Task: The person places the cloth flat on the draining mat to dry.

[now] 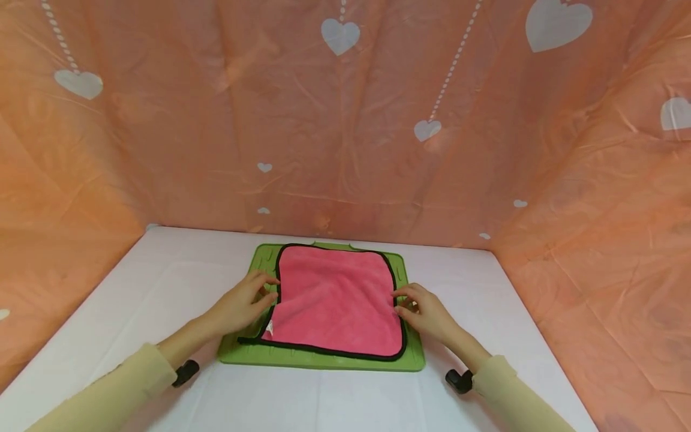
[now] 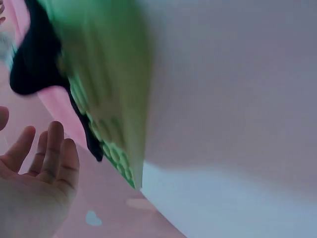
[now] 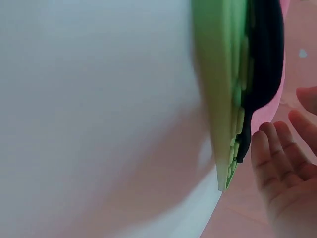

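A pink cloth (image 1: 335, 300) with black edging lies spread over a green board (image 1: 318, 362). Its near left corner is skewed, with the black edging trailing out over the board, and a small white tag shows there. My left hand (image 1: 244, 303) hovers at the cloth's left edge, thumb and fingers apart; the left wrist view shows its fingers (image 2: 52, 153) loosely extended with nothing between them. At the right edge is my right hand (image 1: 426, 309), its fingers (image 3: 280, 153) relaxed and holding nothing. Whether any fingertip touches the cloth I cannot tell.
The board rests on a white-covered table (image 1: 318, 399). An orange sheet (image 1: 340, 150) with white hearts encloses the table at the back and both sides. A black device (image 1: 186, 372) is under the left wrist, and another black device (image 1: 459, 381) is under the right.
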Demonstrator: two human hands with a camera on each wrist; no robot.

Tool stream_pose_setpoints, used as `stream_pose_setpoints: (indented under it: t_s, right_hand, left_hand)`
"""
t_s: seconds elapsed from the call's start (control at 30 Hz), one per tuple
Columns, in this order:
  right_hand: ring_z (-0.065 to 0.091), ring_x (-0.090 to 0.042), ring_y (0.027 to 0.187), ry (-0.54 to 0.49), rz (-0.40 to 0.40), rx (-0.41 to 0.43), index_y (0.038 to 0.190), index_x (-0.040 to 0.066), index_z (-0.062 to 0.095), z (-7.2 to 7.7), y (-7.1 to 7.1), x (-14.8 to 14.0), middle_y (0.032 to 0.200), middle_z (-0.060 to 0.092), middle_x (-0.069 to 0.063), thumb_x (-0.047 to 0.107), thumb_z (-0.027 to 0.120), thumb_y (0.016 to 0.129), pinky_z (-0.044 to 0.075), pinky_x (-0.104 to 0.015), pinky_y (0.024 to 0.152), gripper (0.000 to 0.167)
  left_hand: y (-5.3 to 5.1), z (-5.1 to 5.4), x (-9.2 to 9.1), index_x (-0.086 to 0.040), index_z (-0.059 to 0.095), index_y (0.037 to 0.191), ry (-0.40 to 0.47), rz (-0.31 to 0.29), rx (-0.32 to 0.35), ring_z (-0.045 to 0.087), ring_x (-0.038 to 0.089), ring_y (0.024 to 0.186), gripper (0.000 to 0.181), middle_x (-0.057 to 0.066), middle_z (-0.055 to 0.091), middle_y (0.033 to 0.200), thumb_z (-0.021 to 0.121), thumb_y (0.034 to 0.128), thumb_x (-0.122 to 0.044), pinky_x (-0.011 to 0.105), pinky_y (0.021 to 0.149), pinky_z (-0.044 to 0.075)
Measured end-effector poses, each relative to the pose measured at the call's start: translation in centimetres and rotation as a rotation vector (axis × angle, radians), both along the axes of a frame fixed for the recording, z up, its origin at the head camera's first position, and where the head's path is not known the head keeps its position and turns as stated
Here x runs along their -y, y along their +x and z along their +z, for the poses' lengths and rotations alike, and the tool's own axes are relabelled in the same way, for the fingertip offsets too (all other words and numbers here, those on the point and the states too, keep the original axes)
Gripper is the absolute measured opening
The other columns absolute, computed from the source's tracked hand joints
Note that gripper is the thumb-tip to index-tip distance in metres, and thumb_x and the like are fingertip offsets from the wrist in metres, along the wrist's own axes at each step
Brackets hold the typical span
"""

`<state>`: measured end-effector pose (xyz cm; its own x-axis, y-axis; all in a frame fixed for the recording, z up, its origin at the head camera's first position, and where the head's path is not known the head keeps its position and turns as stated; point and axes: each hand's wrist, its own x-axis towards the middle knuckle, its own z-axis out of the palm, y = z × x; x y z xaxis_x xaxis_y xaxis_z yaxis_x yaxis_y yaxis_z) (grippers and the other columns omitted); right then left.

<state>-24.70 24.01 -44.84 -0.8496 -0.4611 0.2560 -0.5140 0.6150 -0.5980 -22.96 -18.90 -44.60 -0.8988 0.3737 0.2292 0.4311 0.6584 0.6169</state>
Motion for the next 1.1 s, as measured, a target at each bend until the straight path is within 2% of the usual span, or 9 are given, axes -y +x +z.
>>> stream_pose_setpoints:
  t_s: [0.17,0.3,0.4,0.57,0.7,0.87,1.1]
  right_hand:
    - [0.060,-0.009,0.086,0.017,0.009,0.038,0.119,0.004,0.073,-0.4,2.3,-0.9,0.106,0.065,-0.005,0.007,0.076,0.095,0.054,-0.025,0.073,0.024]
    - [0.057,-0.005,0.084,0.039,-0.002,0.093,0.120,0.005,0.073,-0.7,3.6,-1.4,0.101,0.063,0.001,0.011,0.076,0.095,0.053,-0.023,0.072,0.026]
    - [0.059,-0.004,0.084,0.040,0.008,0.125,0.123,0.004,0.072,-0.7,4.2,-1.5,0.098,0.063,0.003,0.013,0.075,0.096,0.054,-0.024,0.071,0.028]
    - [0.059,-0.003,0.081,0.019,0.057,0.136,0.122,0.005,0.072,-0.9,4.6,-1.2,0.096,0.067,0.006,0.014,0.075,0.097,0.053,-0.023,0.068,0.027]
    - [0.060,-0.003,0.081,0.008,0.085,0.135,0.119,0.006,0.074,-0.9,4.7,-1.0,0.097,0.070,0.006,0.013,0.075,0.097,0.054,-0.023,0.068,0.023]
    - [0.060,-0.005,0.081,0.016,0.060,0.166,0.119,0.007,0.074,-0.5,4.6,-1.3,0.099,0.071,0.004,0.012,0.074,0.098,0.054,-0.024,0.069,0.022]
    - [0.057,-0.003,0.077,0.012,0.059,0.213,0.119,0.006,0.076,-0.4,4.6,-1.8,0.095,0.070,0.004,0.013,0.074,0.097,0.052,-0.024,0.065,0.023]
  left_hand:
    - [3.2,-0.4,0.4,-0.005,0.063,0.134,-0.045,-0.016,0.015,0.063,0.008,0.095,0.035,0.000,0.059,0.116,0.064,0.1050,-0.024,0.029,0.077,0.054]
    - [4.3,-0.6,0.5,-0.010,0.064,0.136,-0.071,-0.025,0.009,0.057,0.002,0.090,0.036,-0.007,0.059,0.111,0.065,0.1041,-0.027,0.029,0.076,0.053]
    - [4.6,-0.9,0.5,-0.013,0.063,0.138,-0.086,-0.042,0.013,0.056,0.002,0.089,0.038,-0.012,0.060,0.106,0.068,0.1022,-0.023,0.030,0.076,0.053]
    - [4.6,-1.1,0.4,-0.011,0.061,0.140,-0.053,-0.068,0.072,0.058,0.001,0.087,0.041,-0.015,0.063,0.095,0.068,0.1000,-0.012,0.030,0.078,0.054]
    - [4.5,-1.0,0.2,-0.007,0.062,0.137,0.005,-0.084,0.143,0.059,0.001,0.084,0.038,-0.013,0.065,0.093,0.068,0.1000,-0.012,0.026,0.076,0.053]
    - [4.7,-0.6,0.6,-0.004,0.062,0.134,0.072,-0.097,0.250,0.056,0.004,0.077,0.036,-0.006,0.063,0.092,0.068,0.1009,-0.018,0.024,0.070,0.049]
    - [5.2,-0.4,1.7,-0.001,0.063,0.132,0.066,-0.159,0.288,0.051,0.003,0.072,0.033,-0.004,0.058,0.088,0.066,0.1010,-0.013,0.022,0.064,0.045]
